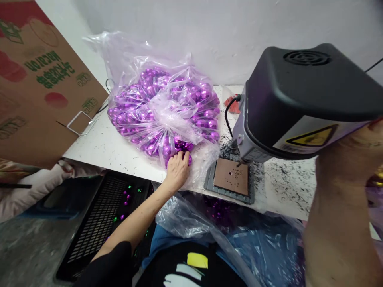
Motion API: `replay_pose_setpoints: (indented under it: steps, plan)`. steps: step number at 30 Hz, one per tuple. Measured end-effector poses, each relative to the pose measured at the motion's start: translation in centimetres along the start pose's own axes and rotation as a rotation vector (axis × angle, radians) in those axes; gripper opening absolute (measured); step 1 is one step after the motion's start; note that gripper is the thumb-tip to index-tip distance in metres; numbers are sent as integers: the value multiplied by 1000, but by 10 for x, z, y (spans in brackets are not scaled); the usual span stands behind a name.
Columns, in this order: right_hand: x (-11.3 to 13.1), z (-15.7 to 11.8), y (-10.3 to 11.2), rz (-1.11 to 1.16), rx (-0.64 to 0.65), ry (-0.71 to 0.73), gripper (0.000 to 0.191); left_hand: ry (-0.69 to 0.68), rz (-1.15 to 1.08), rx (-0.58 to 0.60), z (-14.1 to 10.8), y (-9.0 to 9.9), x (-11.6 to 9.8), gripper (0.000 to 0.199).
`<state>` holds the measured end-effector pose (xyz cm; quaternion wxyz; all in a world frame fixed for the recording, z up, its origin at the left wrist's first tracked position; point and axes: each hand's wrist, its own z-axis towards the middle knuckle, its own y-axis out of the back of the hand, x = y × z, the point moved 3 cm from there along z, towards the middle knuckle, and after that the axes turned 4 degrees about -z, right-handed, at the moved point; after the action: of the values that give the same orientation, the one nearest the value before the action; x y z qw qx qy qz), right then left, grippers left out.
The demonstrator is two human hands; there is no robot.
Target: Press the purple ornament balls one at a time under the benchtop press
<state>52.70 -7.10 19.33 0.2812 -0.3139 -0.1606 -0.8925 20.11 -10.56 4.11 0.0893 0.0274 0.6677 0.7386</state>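
Note:
A clear plastic bag [131,67] full of shiny purple faceted balls [206,107] lies on the white table. At its near opening, my left hand [178,169] has its fingers curled over a purple ball [189,160] at the bag's edge. My right hand [372,137] is raised at the far side of a black drill press [314,87]; the machine hides its fingers. Below the drill head, a brown square board [231,175] with a small hole lies on a grey base plate [209,181]. A plastic sheet [179,213] drapes over my lap, with purple pieces in it.
A cardboard box [44,91] stands at the left, with a white wire frame [80,122] near its corner. Under the table edge is a black plastic crate [95,211] holding a few shiny bits. Dark shavings [287,187] litter the table [119,153]. Another person's sleeve [32,187] shows at left.

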Motion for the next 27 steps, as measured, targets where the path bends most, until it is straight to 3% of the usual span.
replay_pose_setpoints:
  steps: [4, 8, 11, 13, 14, 18, 23, 27]
  plan:
    - [21, 0, -1, -26, 64, 49, 65, 2, -198, 62, 4, -3, -4, 50]
    - [23, 1, -1, -41, 71, 69, 64, 74, -946, 0, 2, 15, -4, 49]
    - [23, 0, -2, -69, 78, 82, 65, 144, -1578, 288, -3, 20, -17, 53]
    - [24, 0, -2, -75, 78, 67, 65, 170, -1829, 492, -7, 17, -33, 60]
    - [25, 0, -2, -73, 83, 61, 66, 179, -1903, 539, -8, 14, -41, 62]
    - [29, -1, -2, -73, 112, 68, 63, 169, -1907, 493, -3, -5, -62, 58]
    - [27, -2, -2, -31, 137, 45, 61, 111, -1505, 245, 7, -20, -73, 51]
    - [27, -4, -3, -13, 133, 45, 60, -19, -1244, 156, 8, -21, -86, 40]
